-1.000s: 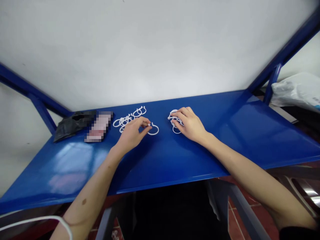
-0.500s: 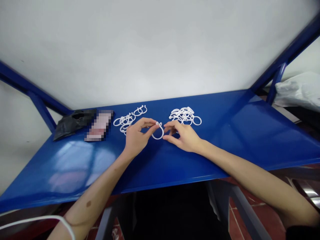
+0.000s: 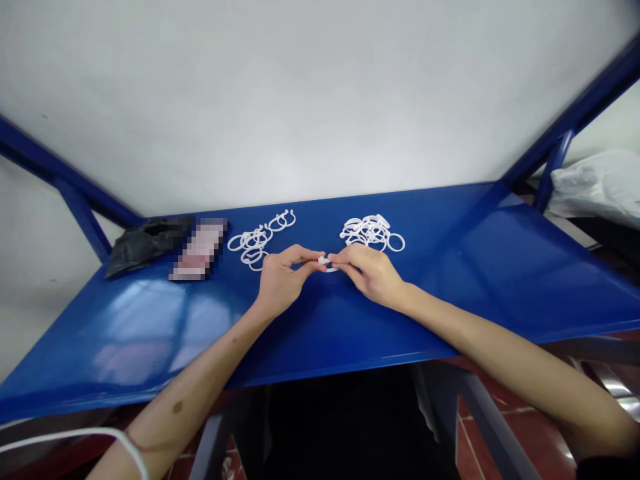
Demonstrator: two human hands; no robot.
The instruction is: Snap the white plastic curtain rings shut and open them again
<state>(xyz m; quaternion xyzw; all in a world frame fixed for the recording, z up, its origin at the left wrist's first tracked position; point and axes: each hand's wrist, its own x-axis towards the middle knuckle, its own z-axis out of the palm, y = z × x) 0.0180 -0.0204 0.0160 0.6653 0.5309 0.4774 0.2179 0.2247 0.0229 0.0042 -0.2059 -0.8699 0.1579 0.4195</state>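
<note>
Between my two hands is a white plastic curtain ring [image 3: 324, 261], mostly covered by my fingers. My left hand [image 3: 290, 275] pinches one side of it between thumb and fingertips. Its other side is pinched by my right hand [image 3: 369, 272], with the fingertips of both hands close together. Beyond my left hand lies a loose group of white rings [image 3: 253, 241], some with visible gaps and knobbed ends. A tighter heap of white rings [image 3: 367, 230] lies just past my right hand, and one ring [image 3: 396, 243] rests at its right edge.
The blue table [image 3: 450, 267] meets a pale wall behind. A black plastic bag [image 3: 145, 247] and a pixelated flat item [image 3: 200, 249] lie at the left. Blue frame bars [image 3: 553, 163] rise at both sides. A white cable [image 3: 75, 433] crosses the lower left; clear plastic [image 3: 597, 183] sits far right.
My right hand has closed from a spread grasp onto the ring. My left hand has shifted slightly right, and the ring has turned from facing me to nearly edge-on.
</note>
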